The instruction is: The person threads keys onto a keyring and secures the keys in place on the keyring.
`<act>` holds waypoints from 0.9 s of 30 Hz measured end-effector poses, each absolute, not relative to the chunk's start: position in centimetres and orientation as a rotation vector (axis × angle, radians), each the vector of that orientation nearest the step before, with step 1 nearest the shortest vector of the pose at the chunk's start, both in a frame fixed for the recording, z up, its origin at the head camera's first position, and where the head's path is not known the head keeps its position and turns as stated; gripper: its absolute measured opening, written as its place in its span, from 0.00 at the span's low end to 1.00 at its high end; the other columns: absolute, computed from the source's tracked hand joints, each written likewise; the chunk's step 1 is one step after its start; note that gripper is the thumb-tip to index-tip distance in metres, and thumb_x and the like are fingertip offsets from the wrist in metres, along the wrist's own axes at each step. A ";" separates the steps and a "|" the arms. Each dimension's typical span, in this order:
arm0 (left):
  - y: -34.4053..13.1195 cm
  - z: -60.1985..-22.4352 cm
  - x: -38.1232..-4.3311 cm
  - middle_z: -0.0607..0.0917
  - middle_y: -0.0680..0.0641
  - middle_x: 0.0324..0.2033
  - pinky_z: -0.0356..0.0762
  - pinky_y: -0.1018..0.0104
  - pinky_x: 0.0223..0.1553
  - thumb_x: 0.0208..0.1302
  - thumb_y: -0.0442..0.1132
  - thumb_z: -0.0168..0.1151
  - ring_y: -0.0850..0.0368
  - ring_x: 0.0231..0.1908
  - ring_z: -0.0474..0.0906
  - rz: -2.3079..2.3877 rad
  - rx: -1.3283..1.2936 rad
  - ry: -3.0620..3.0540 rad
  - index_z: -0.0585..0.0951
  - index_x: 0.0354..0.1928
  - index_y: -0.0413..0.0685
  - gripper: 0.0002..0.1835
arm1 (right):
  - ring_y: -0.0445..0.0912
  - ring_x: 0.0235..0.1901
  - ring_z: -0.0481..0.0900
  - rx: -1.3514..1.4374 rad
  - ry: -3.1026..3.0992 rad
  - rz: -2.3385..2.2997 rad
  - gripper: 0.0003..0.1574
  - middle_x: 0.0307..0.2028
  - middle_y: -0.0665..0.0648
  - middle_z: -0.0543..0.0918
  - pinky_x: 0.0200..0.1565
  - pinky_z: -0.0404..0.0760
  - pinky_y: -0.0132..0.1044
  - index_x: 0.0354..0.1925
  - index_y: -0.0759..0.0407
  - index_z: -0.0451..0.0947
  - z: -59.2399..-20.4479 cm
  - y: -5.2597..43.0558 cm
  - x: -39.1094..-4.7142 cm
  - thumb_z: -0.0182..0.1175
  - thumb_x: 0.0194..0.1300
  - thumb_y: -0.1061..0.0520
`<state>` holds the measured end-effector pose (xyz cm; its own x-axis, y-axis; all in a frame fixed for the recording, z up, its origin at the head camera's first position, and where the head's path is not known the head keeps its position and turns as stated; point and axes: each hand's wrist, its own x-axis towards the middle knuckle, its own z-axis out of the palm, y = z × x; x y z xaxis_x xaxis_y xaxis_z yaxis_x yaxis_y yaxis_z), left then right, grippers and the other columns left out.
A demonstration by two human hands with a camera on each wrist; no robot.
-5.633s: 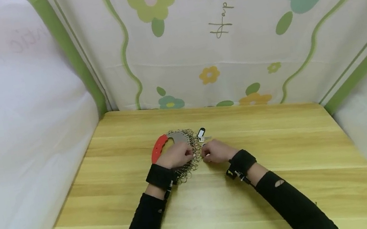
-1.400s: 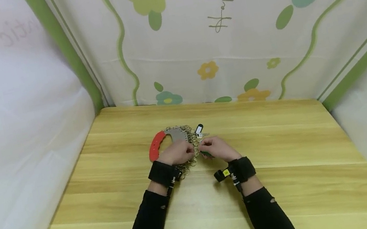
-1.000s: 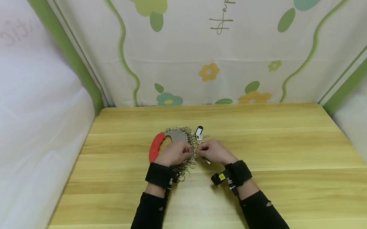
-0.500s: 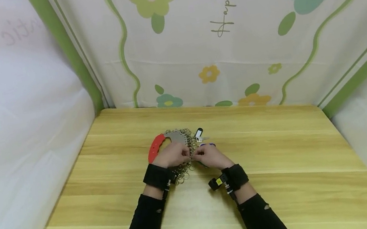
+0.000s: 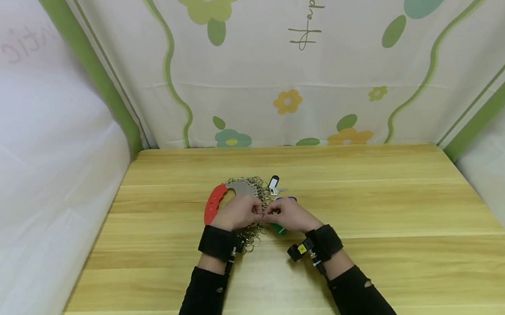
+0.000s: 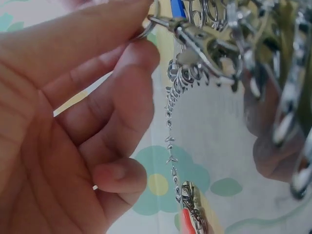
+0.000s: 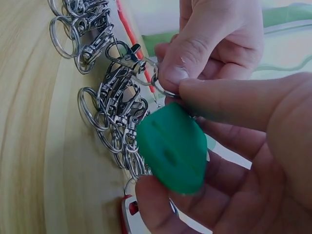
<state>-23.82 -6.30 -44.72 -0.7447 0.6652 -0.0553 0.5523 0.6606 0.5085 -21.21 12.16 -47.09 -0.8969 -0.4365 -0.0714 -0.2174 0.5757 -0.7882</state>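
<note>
A steel key holder plate (image 5: 243,186) with a red handle (image 5: 213,204) bears a fringe of swivel clasps and split rings. My left hand (image 5: 239,211) reaches over it and pinches a split ring (image 6: 145,33) that hangs from one swivel clasp (image 6: 195,41). Close against it, my right hand (image 5: 290,215) pinches the small ring (image 7: 168,92) of a green key tag (image 7: 173,146) between thumb and forefinger. The two rings meet at the fingertips in the right wrist view. The tag hangs below, near the curled fingers.
Just behind the right hand lie a black key tag (image 5: 273,181) with a white label and its key (image 5: 275,191). A blue item (image 5: 290,197) shows at that hand's back edge. Patterned cloth (image 5: 281,62) walls the wooden table (image 5: 424,240).
The right hand has moved left until its fingertips meet the left hand's. The green tag now shows below it, and the blue item has come into sight. The left hand has barely shifted.
</note>
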 end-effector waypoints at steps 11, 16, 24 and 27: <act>-7.1 -44.3 -23.5 0.78 0.55 0.23 0.70 0.68 0.28 0.63 0.36 0.61 0.61 0.22 0.72 0.760 1.004 2.539 0.84 0.29 0.46 0.06 | 0.43 0.32 0.77 -0.561 2.556 -1.206 0.07 0.35 0.48 0.80 0.35 0.76 0.39 0.35 0.56 0.84 -47.2 12.3 -21.1 0.60 0.66 0.56; -7.1 -44.3 -23.6 0.78 0.55 0.23 0.71 0.68 0.28 0.64 0.36 0.61 0.61 0.22 0.72 0.748 0.995 2.548 0.84 0.30 0.47 0.06 | 0.43 0.30 0.76 -0.571 2.536 -1.195 0.07 0.34 0.48 0.81 0.33 0.75 0.37 0.35 0.54 0.85 -47.2 12.4 -21.1 0.60 0.65 0.55; -6.8 -44.3 -23.6 0.79 0.54 0.22 0.69 0.69 0.27 0.65 0.38 0.60 0.62 0.19 0.70 0.745 0.949 2.555 0.84 0.28 0.48 0.08 | 0.44 0.25 0.72 -0.577 2.551 -1.196 0.08 0.32 0.48 0.80 0.29 0.71 0.35 0.33 0.55 0.84 -47.1 12.4 -21.1 0.61 0.65 0.54; -6.7 -44.3 -23.6 0.79 0.55 0.21 0.70 0.69 0.27 0.64 0.38 0.61 0.62 0.19 0.71 0.731 0.948 2.556 0.84 0.28 0.49 0.08 | 0.44 0.27 0.73 -0.588 2.559 -1.196 0.08 0.32 0.48 0.80 0.31 0.71 0.36 0.33 0.56 0.84 -47.1 12.4 -21.1 0.61 0.65 0.54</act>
<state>-23.56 -6.71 -44.35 -0.7297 0.6741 -0.1144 0.5118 0.6495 0.5624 -21.07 12.37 -47.12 -0.8856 -0.4607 -0.0586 -0.2507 0.5804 -0.7748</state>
